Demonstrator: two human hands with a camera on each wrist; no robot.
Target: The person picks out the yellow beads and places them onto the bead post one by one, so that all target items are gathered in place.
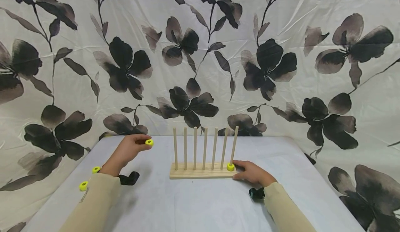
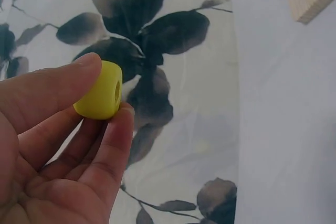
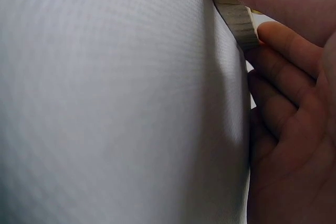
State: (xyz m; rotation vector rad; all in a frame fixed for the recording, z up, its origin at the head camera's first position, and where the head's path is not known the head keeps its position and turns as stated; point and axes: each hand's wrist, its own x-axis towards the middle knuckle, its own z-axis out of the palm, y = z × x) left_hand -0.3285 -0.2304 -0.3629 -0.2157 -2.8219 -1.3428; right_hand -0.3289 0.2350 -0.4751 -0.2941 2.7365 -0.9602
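Observation:
My left hand [image 1: 129, 150] pinches a yellow bead [image 2: 101, 97] between thumb and fingertips, raised left of a wooden peg rack [image 1: 200, 174]. The bead's hole faces right in the left wrist view. Several thin upright pegs stand in a row on the rack's flat base. Around the foot of the rightmost peg sits another yellow bead [image 1: 230, 168]. My right hand [image 1: 252, 173] grips the rack's right end, thumb at the near side and fingers behind. In the right wrist view the thumb partly hides the base end [image 3: 239, 22].
Two more yellow beads, a farther one [image 1: 96, 170] and a nearer one [image 1: 83, 186], lie on the white table [image 1: 187, 207] beside my left forearm. Behind the table's back edge hangs a floral cloth [image 1: 150, 96]. Each wrist wears a dark strapped device.

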